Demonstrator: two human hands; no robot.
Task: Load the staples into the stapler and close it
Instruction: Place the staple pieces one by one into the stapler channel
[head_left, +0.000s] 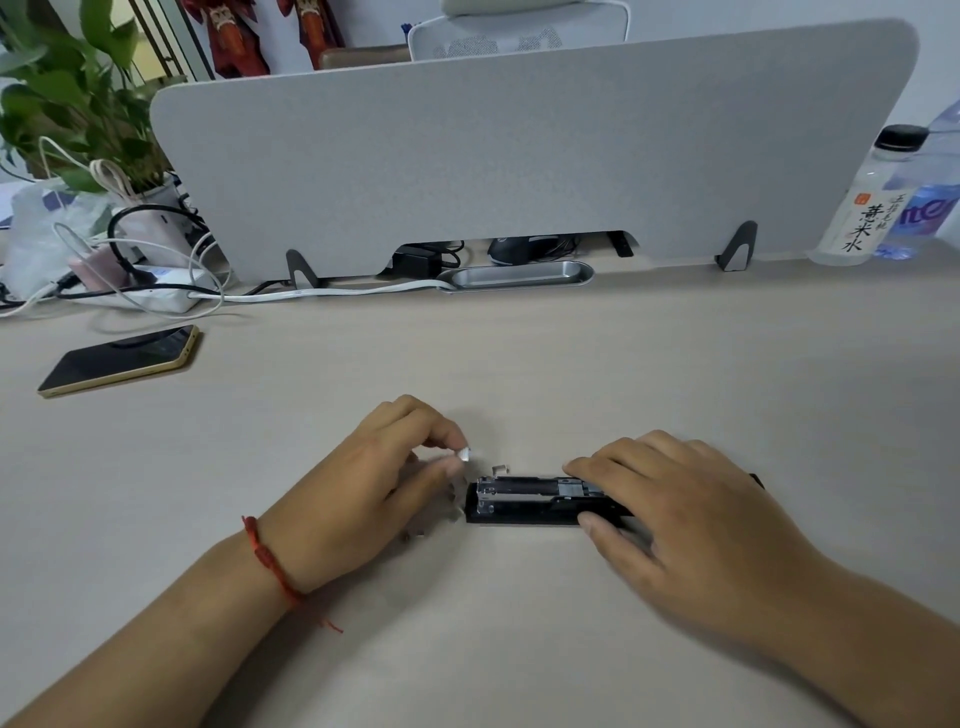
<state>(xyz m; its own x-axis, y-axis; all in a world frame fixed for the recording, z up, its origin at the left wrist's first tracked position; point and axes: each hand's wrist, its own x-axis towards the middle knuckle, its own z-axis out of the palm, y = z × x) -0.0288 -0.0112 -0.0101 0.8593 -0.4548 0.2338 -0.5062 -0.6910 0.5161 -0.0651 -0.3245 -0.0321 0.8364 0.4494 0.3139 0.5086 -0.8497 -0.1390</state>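
A black stapler (524, 500) lies flat on the beige desk, its metal staple channel facing up. My right hand (670, 514) holds its right part, fingers along the far side and thumb on the near side. Just left of the stapler's front end, my left hand (374, 483) pinches a small silvery strip of staples (464, 455) between thumb and fingertips. A loose staple piece (500, 468) lies on the desk by the stapler's far front corner. More small staple bits (457, 506) lie under my left fingers.
A phone (122, 359) lies face up at the left. A grey divider panel (519, 156) stands across the back, with a cable tray (519, 275) and white cable before it. A power strip (156, 291), cables and a plant are back left. Bottles (862, 208) stand back right.
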